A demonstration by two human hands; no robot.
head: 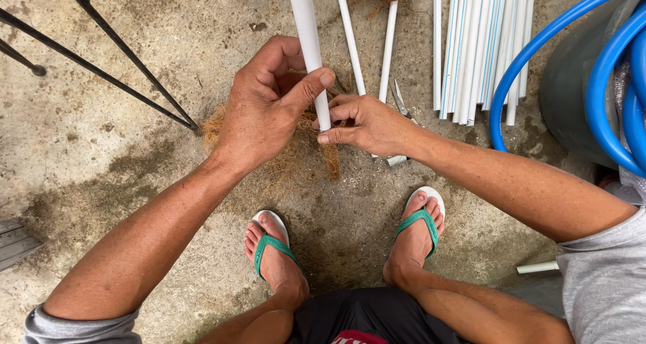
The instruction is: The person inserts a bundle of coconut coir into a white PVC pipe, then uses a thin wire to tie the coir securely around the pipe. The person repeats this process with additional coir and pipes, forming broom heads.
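Holding the white pipe (311, 48) near its lower end above the floor (101, 156), the left hand (266, 105) wraps it fully while the right hand (367, 123) pinches its tip beside brown fibre (296, 159). Judged rigid, light and smooth, the pipe calls for a full wrap close to the worked end.

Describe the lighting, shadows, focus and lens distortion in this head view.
Head view: soft, even daylight, no glare; faint shadows under the left hand and right hand on the white pipe; sharp focus throughout; wide-angle stretch toward the edges, where the blue hose lies.
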